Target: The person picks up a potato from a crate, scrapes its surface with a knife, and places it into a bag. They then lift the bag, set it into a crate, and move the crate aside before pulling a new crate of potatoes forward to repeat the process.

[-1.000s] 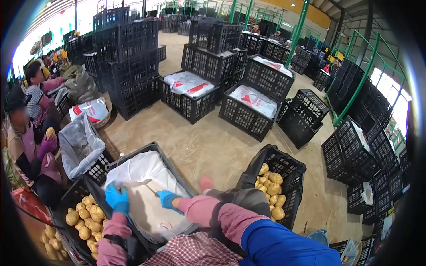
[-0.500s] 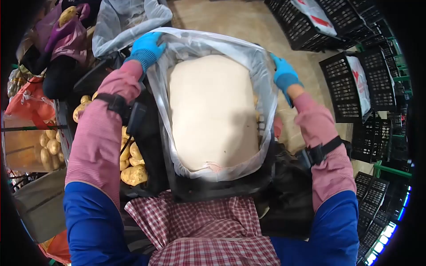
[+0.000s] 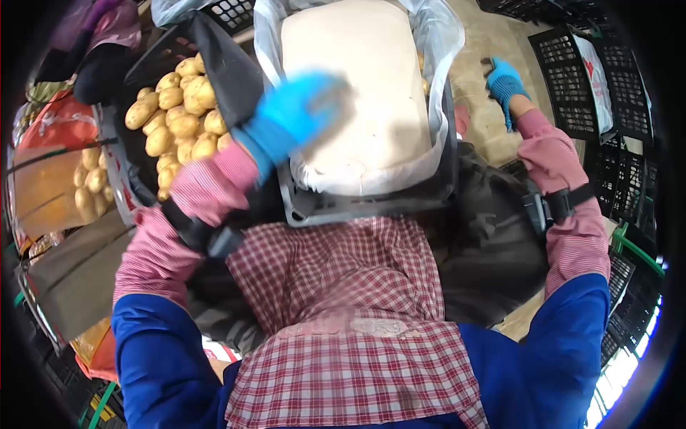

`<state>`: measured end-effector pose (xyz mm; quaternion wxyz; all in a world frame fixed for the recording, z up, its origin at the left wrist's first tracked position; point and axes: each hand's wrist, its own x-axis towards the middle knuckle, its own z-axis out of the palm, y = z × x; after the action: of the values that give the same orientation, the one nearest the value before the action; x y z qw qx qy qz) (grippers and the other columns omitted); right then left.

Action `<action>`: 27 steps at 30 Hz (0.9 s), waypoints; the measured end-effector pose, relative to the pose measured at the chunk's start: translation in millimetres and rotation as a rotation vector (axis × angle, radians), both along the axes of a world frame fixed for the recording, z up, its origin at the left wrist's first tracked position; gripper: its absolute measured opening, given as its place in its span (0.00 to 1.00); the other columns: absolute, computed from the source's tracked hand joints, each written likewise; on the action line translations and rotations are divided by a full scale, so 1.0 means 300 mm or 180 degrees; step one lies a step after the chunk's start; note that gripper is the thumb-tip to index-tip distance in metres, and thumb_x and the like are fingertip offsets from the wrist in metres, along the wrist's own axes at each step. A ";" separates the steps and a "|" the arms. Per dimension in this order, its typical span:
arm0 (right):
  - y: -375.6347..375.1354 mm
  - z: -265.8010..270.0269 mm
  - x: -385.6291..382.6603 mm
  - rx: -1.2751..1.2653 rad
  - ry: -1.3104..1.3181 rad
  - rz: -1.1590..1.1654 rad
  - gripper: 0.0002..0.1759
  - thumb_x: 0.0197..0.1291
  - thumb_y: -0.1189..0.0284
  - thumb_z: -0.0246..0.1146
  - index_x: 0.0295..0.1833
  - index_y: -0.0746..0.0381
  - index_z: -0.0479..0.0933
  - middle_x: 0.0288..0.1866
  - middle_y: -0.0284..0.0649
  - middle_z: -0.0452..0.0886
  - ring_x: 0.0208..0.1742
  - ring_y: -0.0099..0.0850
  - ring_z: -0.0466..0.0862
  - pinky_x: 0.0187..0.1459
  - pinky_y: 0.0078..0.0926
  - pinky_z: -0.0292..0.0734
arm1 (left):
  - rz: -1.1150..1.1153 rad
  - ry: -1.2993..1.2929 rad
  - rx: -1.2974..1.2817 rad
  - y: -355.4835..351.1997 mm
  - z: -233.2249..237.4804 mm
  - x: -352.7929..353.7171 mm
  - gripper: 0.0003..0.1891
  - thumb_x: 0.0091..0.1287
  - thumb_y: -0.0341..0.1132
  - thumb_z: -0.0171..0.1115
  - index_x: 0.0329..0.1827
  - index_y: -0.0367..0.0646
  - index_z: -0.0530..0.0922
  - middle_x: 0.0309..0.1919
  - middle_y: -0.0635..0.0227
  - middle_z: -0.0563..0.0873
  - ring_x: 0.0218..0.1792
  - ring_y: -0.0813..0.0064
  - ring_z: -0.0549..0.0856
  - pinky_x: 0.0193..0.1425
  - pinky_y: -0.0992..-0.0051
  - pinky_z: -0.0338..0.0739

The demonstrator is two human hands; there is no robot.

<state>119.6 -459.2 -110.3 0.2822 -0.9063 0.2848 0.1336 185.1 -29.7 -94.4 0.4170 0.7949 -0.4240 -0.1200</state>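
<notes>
The left grip point(image 3: 293, 114) and the right grip point(image 3: 506, 82) are covered by bright blue gloves. Pink ribbed sleeve covers point(image 3: 207, 189) run up the forearms, each crossed by a black strap point(image 3: 564, 204) that carries a small dark box. Above them come blue jacket sleeves point(image 3: 157, 343). A red-and-white checked apron point(image 3: 343, 343) covers the front, over dark trousers point(image 3: 493, 236).

head cam | looks steeply down (fisheye, dark rim) | close over crate point(image 3: 371, 206) and apron point(image 3: 343, 286)
</notes>
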 end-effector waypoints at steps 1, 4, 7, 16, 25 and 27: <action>0.010 0.029 -0.036 -0.0608 -0.0666 0.0428 0.30 0.55 0.83 0.51 0.66 0.57 0.74 0.49 0.47 0.85 0.38 0.33 0.86 0.41 0.28 0.83 | -0.0401 -0.0104 0.0560 0.002 0.057 -0.146 0.21 0.64 0.46 0.67 0.56 0.48 0.80 0.43 0.55 0.84 0.46 0.52 0.84 0.52 0.57 0.80; 0.351 0.189 -0.129 0.0176 -0.0489 0.1506 0.24 0.59 0.77 0.56 0.62 0.56 0.77 0.51 0.50 0.85 0.49 0.45 0.85 0.52 0.37 0.80 | -0.0357 -0.1120 0.1700 0.065 -0.118 -0.407 0.37 0.58 0.44 0.71 0.72 0.49 0.66 0.44 0.55 0.82 0.42 0.48 0.85 0.47 0.54 0.80; 0.491 -0.053 -0.320 0.1678 -0.0381 0.2544 0.27 0.58 0.80 0.56 0.64 0.55 0.76 0.58 0.44 0.84 0.55 0.42 0.84 0.56 0.35 0.79 | -0.0264 -0.0286 0.2267 0.092 -0.147 -0.428 0.23 0.63 0.38 0.64 0.62 0.50 0.75 0.40 0.57 0.88 0.41 0.54 0.88 0.44 0.56 0.82; 0.519 0.279 -0.605 -0.0862 0.1601 0.2924 0.25 0.54 0.77 0.64 0.60 0.57 0.80 0.54 0.52 0.84 0.55 0.51 0.85 0.54 0.44 0.82 | 0.0068 -0.1002 0.1812 0.271 0.223 -0.760 0.07 0.63 0.32 0.61 0.43 0.48 0.80 0.36 0.63 0.85 0.36 0.54 0.86 0.39 0.59 0.81; 0.547 0.325 -0.585 -0.1008 0.2100 0.3309 0.22 0.52 0.71 0.68 0.56 0.59 0.85 0.53 0.49 0.87 0.53 0.47 0.87 0.51 0.41 0.81 | 0.0225 0.1114 0.2327 0.333 0.361 -0.660 0.17 0.65 0.40 0.66 0.55 0.46 0.82 0.55 0.56 0.85 0.49 0.60 0.88 0.54 0.68 0.83; 0.536 0.319 -0.559 -0.1021 0.2313 0.3516 0.20 0.53 0.69 0.67 0.54 0.58 0.86 0.52 0.47 0.87 0.53 0.45 0.87 0.51 0.40 0.81 | 0.1230 -0.0831 0.1371 0.213 0.368 -0.603 0.05 0.62 0.32 0.65 0.39 0.45 0.83 0.38 0.59 0.84 0.36 0.55 0.85 0.39 0.63 0.80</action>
<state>-48.2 -298.3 -14.6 -0.0789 -0.8470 -0.1267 0.5102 4.0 34.1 15.8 0.1962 0.9395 -0.2799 -0.0225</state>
